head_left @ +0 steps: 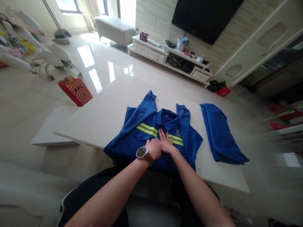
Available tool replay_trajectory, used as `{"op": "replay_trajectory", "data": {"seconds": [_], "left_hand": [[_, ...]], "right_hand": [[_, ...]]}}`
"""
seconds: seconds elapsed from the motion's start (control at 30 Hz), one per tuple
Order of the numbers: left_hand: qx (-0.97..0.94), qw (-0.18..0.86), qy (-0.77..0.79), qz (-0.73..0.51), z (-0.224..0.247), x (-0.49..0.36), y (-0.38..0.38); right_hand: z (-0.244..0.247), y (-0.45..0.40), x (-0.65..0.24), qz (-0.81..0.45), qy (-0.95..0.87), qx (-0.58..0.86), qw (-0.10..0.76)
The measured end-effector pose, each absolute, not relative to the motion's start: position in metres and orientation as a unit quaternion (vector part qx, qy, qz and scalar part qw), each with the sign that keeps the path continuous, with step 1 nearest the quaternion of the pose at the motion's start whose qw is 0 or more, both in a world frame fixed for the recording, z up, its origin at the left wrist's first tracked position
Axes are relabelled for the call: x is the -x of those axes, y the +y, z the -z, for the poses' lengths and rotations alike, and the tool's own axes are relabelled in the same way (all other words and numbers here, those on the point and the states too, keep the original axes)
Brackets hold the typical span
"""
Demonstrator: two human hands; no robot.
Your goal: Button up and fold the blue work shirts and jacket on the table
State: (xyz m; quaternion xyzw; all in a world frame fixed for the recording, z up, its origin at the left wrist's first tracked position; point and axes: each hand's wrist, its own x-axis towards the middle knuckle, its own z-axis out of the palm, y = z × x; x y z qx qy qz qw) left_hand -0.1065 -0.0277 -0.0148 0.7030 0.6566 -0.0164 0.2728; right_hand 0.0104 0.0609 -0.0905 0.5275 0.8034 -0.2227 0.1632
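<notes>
A blue jacket (142, 149) with yellow-and-grey reflective stripes lies front up on the white table (101, 110). Its collar points away from me, and both sleeves are folded inward with their cuffs toward the far side. My left hand (154, 148), with a round watch on the wrist, has its fingers bent together on the jacket front, closed on the fabric near the centre. Touching it, my right hand (166, 143) lies flat with spread fingers across the striped chest, just left of the white lettering. The jacket's lower part hangs toward me at the near edge.
A folded blue garment (220, 135) lies on the table's right side. Beyond the left edge are a red patterned bag (80, 92) and a white low surface (55, 126). A cluttered white TV cabinet (146, 50) stands across the room.
</notes>
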Motion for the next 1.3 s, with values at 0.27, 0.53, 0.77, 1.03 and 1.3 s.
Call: {"op": "replay_trajectory", "data": {"seconds": [0.27, 0.53, 0.77, 1.03, 1.3], "left_hand": [[-0.676, 0.288, 0.679, 0.001, 0.012, 0.098, -0.028], [-0.683, 0.284, 0.672, 0.033, 0.014, 0.084, -0.035], [-0.643, 0.289, 0.708, 0.05, 0.037, 0.071, -0.024], [-0.588, 0.292, 0.75, 0.078, 0.045, 0.047, -0.004], [-0.562, 0.303, 0.764, 0.094, 0.051, 0.015, 0.013]], "right_hand": [[0.098, 0.072, -0.009, 0.203, 0.808, -0.524, 0.177], [0.089, 0.125, 0.039, 0.206, 0.818, -0.511, 0.164], [0.074, 0.183, 0.084, 0.205, 0.832, -0.483, 0.18], [0.045, 0.275, 0.052, 0.007, 0.794, -0.6, -0.096], [0.052, 0.334, 0.003, 0.046, 0.739, -0.663, -0.11]]}}
